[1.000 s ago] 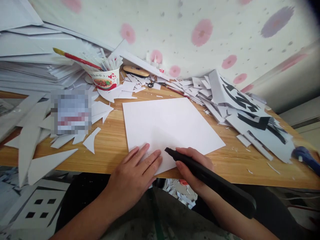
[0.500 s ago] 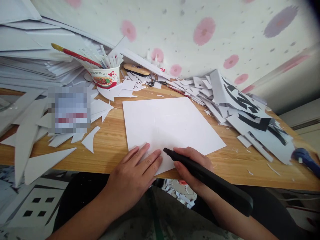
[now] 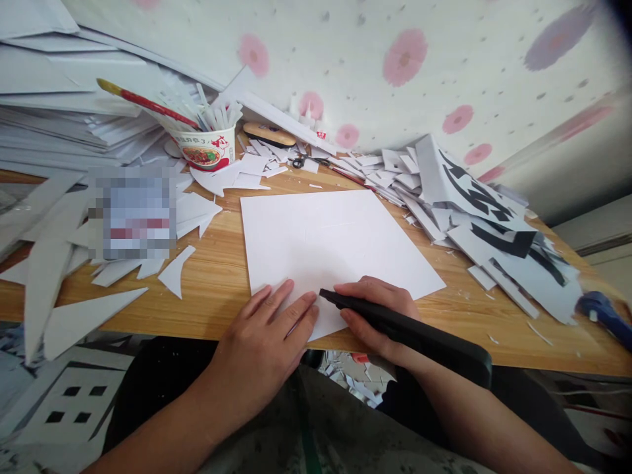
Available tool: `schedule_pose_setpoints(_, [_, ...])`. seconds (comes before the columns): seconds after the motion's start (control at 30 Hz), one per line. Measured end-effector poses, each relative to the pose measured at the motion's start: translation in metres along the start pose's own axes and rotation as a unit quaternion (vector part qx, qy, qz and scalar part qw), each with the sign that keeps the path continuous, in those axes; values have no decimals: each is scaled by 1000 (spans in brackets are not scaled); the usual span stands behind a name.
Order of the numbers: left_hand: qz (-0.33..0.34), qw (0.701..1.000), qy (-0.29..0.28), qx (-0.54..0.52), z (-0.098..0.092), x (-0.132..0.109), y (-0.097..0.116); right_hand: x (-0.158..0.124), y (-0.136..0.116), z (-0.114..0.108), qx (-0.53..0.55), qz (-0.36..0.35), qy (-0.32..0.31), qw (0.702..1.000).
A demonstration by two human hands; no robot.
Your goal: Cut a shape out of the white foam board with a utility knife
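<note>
A white board [image 3: 316,243] lies flat on the wooden table, with faint lines on its surface. My left hand [image 3: 271,329] rests on its near left part, palm down, fingers stretched out and slightly spread. My right hand [image 3: 380,313] grips a long black tool [image 3: 415,336], shaped like a utility knife, between thumb and fingers. Its narrow tip points left, just beside my left fingertips, low over the board or touching it; I cannot tell which. No blade is distinguishable. The thick rear end sticks out over my right wrist.
White offcuts [image 3: 96,316] lie to the left, near a paper tub [image 3: 210,151] holding white strips and a red-handled brush [image 3: 148,104]. Scissors [image 3: 301,161] lie at the back. Black-marked sheets [image 3: 486,210] and scraps are heaped right, with a blue object [image 3: 600,309] at the edge.
The black tool's rear end has swung slightly up and left, and my right hand has shifted slightly with it. My left hand stays spread on the board. The view has moved a little.
</note>
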State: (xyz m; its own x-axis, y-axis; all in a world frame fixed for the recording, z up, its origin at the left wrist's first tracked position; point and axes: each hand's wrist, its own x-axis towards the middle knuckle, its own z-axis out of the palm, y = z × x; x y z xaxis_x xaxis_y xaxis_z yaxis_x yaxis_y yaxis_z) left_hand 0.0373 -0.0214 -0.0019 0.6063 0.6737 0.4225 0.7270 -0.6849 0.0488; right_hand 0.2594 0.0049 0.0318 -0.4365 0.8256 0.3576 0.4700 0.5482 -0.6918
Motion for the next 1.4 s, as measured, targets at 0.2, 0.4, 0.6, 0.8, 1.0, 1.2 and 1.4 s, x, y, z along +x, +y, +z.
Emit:
schedule_pose_setpoints(0.2, [-44, 999, -3, -11, 1, 4, 8, -3, 8, 0, 11, -26, -13, 1000])
schedule_pose_setpoints(0.4, [-58, 998, -14, -25, -2, 7, 8, -9, 12, 2, -4, -60, -14, 998])
schedule_pose_setpoints(0.6, [-70, 997, -31, -29, -3, 10, 9, -13, 12, 1, -20, -79, -16, 997])
schedule_pose_setpoints(0.8, [-81, 996, -31, -38, -1, 8, 9, -16, 12, 0, -22, -82, -16, 996])
schedule_pose_setpoints(1.0, [-97, 992, -59, -55, -4, 9, 9, -22, 8, -1, -30, -92, -3, 995])
schedule_pose_setpoints(1.2, [-115, 988, -87, -52, -6, 11, 10, -27, 5, 1, -30, -87, 11, 996])
schedule_pose_setpoints(1.4, [-109, 989, -95, -44, -4, 10, 10, -30, 2, 1, -43, -105, 22, 993])
